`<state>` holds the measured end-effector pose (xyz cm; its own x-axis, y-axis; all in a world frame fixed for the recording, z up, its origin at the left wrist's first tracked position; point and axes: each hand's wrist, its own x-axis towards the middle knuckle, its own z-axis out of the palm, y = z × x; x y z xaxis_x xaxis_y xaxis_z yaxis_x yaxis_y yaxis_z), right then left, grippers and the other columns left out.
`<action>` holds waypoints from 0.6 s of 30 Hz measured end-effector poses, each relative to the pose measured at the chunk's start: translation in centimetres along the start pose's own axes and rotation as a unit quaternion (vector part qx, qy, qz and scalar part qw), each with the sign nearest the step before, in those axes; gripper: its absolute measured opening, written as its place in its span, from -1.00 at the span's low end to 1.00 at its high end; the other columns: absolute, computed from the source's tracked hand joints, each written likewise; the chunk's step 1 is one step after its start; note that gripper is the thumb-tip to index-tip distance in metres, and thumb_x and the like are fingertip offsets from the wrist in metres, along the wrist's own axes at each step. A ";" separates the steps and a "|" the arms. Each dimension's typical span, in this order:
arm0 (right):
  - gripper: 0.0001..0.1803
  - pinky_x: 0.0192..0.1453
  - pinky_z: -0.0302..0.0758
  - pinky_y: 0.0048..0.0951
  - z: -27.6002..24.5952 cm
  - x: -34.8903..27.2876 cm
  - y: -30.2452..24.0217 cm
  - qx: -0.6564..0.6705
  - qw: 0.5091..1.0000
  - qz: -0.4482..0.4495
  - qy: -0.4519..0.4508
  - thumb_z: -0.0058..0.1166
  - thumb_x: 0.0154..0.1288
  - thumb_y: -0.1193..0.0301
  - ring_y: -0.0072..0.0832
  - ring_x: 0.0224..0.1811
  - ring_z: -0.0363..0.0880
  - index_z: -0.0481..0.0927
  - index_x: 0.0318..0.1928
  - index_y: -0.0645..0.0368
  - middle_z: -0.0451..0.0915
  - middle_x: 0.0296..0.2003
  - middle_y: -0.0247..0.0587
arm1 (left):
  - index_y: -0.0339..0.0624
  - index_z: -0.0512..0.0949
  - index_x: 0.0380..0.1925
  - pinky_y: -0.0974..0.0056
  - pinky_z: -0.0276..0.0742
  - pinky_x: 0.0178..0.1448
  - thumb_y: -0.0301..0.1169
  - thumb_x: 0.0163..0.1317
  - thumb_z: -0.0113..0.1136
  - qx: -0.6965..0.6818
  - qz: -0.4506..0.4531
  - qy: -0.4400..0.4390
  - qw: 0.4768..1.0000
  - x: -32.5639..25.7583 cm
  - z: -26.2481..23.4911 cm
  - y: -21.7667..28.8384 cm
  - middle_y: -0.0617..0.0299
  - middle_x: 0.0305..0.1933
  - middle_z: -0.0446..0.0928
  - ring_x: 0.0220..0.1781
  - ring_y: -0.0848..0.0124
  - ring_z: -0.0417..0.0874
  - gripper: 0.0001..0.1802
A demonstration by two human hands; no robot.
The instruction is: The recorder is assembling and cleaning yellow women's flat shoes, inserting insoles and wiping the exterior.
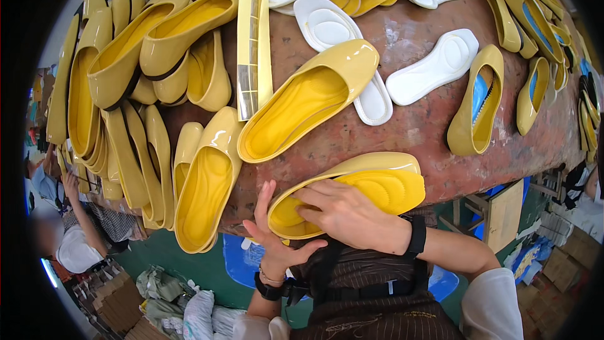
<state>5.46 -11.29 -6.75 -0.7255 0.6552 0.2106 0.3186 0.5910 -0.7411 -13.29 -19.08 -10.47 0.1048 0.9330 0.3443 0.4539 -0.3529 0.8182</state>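
Right hand: the right hand is lying flat across the open top of a yellow slip-on shoe, fingers stretched toward the heel end and pressing down on the yellow insole inside it. It is not pinching anything; the palm is bearing on the insole.
Left hand: the left hand is sitting just under the heel end of the same shoe, fingers spread and curled upward, fingertips touching the shoe's lower edge; nothing is closed inside it.
Shoe in hand: it is lying at the near edge of the table, toe pointing to the right, heel hanging over the edge toward the person.
Just beyond: a second yellow shoe with insole is resting tilted on the tabletop, its toe lying over a white insole.
To the left: another finished yellow shoe is lying lengthwise at the table edge, beside a crowded heap of yellow uppers.
Middle of table: a stack of pale strips is lying end-on between the heap and the tilted shoe.
To the right: a loose white insole is lying near a yellow shoe with blue lining; more such shoes are lining the far right rim.
Wrists: a dark band is showing on each wrist.
Lower left: another person is sitting well apart, below table level.
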 end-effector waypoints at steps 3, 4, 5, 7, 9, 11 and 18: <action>-0.65 0.21 0.53 -0.30 0.2 0.0 -0.1 -0.044 0.998 -0.018 -0.044 0.14 0.04 0.45 -0.21 0.14 0.55 0.65 -0.13 0.34 0.57 -0.07 -0.07 | 0.19 -0.61 0.51 -0.22 0.15 0.51 -0.01 -0.08 0.62 -0.017 0.000 -0.007 1.000 0.0 0.0 -0.5 -0.27 0.54 -0.04 0.50 -0.21 0.18 0.59; -0.65 0.21 0.53 -0.30 0.3 0.1 0.0 -0.052 0.997 -0.016 -0.061 0.14 0.04 0.45 -0.21 0.14 0.55 0.65 -0.13 0.34 0.57 -0.07 -0.07 | 0.17 -0.61 0.51 -0.22 0.15 0.51 -0.01 -0.08 0.62 -0.027 -0.002 -0.006 1.000 0.1 -0.1 -0.7 -0.28 0.54 -0.04 0.51 -0.21 0.18 0.59; -0.62 0.27 0.50 -0.29 0.4 0.3 0.2 -0.058 0.995 -0.063 -0.054 0.12 0.07 0.44 -0.20 0.21 0.52 0.64 -0.07 0.35 0.57 0.01 -0.04 | 0.17 -0.61 0.51 -0.22 0.15 0.51 -0.01 -0.08 0.62 -0.028 -0.001 -0.007 1.000 0.2 -0.2 -0.7 -0.28 0.54 -0.04 0.51 -0.21 0.18 0.59; -0.58 0.33 0.48 -0.27 0.6 1.0 0.8 -0.063 0.991 -0.108 -0.048 0.11 0.09 0.44 -0.20 0.28 0.48 0.63 -0.02 0.36 0.57 0.09 -0.01 | 0.14 -0.41 0.57 -0.21 0.19 0.49 0.07 -0.01 0.54 -0.066 -0.006 -0.014 0.998 0.5 -0.5 -0.8 -0.31 0.53 0.02 0.49 -0.23 0.22 0.44; -0.57 0.48 0.31 -0.28 0.8 1.8 1.7 0.062 0.975 -0.138 -0.162 0.07 0.17 0.42 -0.22 0.40 0.39 0.63 0.05 0.33 0.50 0.25 0.01 | 0.07 -0.19 0.54 -0.19 0.21 0.48 0.07 0.07 0.46 -0.060 -0.022 -0.026 0.998 0.8 -0.9 -0.7 -0.33 0.50 0.09 0.46 -0.23 0.26 0.24; -0.59 0.47 0.34 -0.27 1.0 2.4 2.1 0.099 0.973 -0.146 -0.149 0.06 0.20 0.43 -0.23 0.35 0.44 0.63 0.06 0.30 0.55 0.20 0.00 | 0.00 0.03 0.52 -0.17 0.24 0.47 0.07 0.14 0.38 -0.049 -0.034 -0.047 0.997 1.1 -1.1 -0.6 -0.35 0.47 0.16 0.44 -0.24 0.30 0.06; -0.63 0.48 0.32 -0.24 0.7 0.8 -0.8 -0.074 0.989 -0.039 -0.123 0.06 0.20 0.42 -0.22 0.31 0.50 0.70 0.01 0.17 0.59 0.19 -0.14 | -0.24 0.33 -0.20 -0.06 0.40 0.34 -0.25 0.36 0.03 -0.026 -0.074 0.049 0.996 0.9 0.1 0.1 -0.37 0.19 0.46 0.21 -0.14 0.54 -0.73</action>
<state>4.21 -11.57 -6.43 -0.8724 0.4809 0.0878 0.3280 0.7090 -0.6242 -13.12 -18.25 -10.14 -0.0475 0.9645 0.2599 0.4120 -0.2181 0.8847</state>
